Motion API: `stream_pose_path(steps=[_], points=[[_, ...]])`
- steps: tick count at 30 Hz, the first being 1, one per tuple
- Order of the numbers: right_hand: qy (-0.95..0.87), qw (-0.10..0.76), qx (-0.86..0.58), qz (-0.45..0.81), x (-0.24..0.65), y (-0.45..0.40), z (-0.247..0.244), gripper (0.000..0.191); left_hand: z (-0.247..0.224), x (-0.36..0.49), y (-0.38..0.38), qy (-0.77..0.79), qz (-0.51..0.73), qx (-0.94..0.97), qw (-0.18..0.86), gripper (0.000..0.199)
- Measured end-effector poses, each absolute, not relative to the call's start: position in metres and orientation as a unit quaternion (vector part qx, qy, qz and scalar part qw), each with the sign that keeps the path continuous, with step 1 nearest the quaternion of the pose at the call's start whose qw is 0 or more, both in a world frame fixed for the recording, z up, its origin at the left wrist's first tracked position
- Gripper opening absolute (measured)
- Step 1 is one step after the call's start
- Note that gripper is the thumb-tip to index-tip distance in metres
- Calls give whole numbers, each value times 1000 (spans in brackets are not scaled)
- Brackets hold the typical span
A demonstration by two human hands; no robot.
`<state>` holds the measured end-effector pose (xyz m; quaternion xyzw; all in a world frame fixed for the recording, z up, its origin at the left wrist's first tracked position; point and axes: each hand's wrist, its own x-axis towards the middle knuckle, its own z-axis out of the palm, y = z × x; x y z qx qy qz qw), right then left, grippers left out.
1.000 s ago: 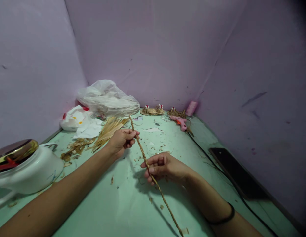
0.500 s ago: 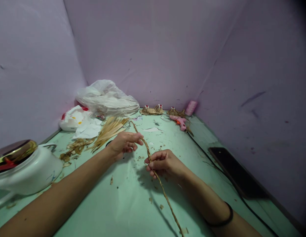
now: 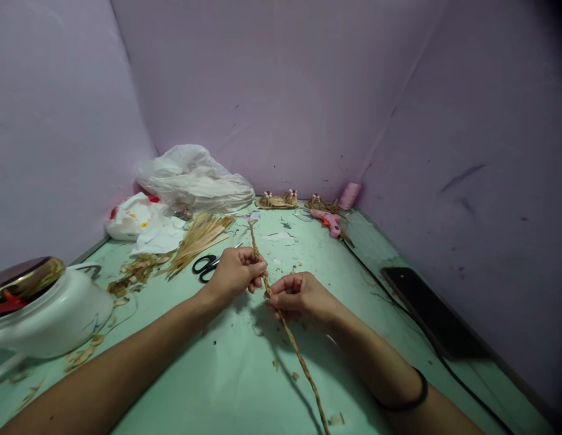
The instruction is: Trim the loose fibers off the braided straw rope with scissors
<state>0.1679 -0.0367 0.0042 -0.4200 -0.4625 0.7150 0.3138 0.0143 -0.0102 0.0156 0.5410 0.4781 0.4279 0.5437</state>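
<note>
A thin tan cord [image 3: 299, 356], twisted or braided from dried plant fibre, runs from above the table's middle down past the near edge of view. My left hand [image 3: 239, 272] pinches it near its upper end, thumb and fingers closed. Just below, my right hand [image 3: 299, 295] grips the same cord between thumb and forefinger, close to the left fingertips. The cord's short tip stands up beyond my left hand. Black-handled scissors [image 3: 207, 264] lie beside my left hand, their blades partly hidden behind it.
Dried leaf strips [image 3: 199, 238] and a white plastic bag [image 3: 194, 181] lie at the back left. A white pot [image 3: 58, 314] stands at the left. Toward the right are a pink glue gun [image 3: 327, 221], its black cable, a pink thread spool [image 3: 350, 196] and a black phone [image 3: 430, 311].
My left hand has moved slightly down and closed around the cord, where its fingers were looser before. The scissors have come into view. My right hand keeps its pinch.
</note>
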Motion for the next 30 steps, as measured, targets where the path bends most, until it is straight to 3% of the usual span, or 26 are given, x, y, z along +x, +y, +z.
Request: stream_pose_path(steps=[5,9,18,22,26,30], points=[[-476,384,-441,657,162,-39,6,13,16,12,-10,456,421,537,571,17],[-469,388,-444,658,161,-38,4,12,14,9,-11,438,367,555,605,24],[-442,261,-368,776,175,-34,5,35,9,4,2,478,489,495,536,17],[-458,239,-386,764,175,-34,5,34,11,-4,9,456,500,485,554,23],[-448,279,-415,741,171,-34,3,25,15,-6,6,439,462,464,615,35],[-449,306,-423,725,170,-34,2,24,17,-2,0,481,342,492,640,49]])
